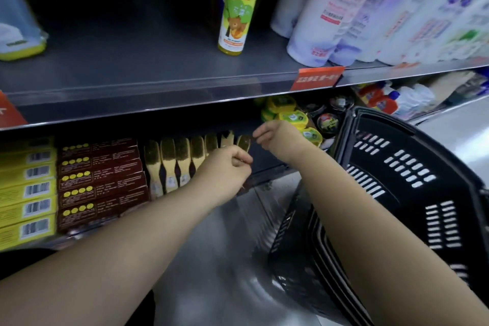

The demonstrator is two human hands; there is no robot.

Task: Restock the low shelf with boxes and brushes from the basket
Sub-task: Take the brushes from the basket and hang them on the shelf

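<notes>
Labels are mostly too blurry to read, only a big "3" on the white floral bottle (333, 5) upper right. Both hands mid-frame at the row of wooden brushes (182, 159) on the low shelf (264, 167). Left hand (225, 169) is curled, its fingertips pinching the end brush (244, 142); right hand (275, 132) is loosely curled at that brush's top, can't tell if it's gripping. Stacked yellow boxes (27, 188) and brown boxes (100, 180) sit lower left, black plastic basket (397, 180) at right.

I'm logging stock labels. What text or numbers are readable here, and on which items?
"3": large digit on the white bottle, upper shelf; the rest is blurred.
Red tag: characters blurred.
Yellow bottle: print unreadable.
Brown boxes, yellow boxes: print and barcodes too small.
</notes>
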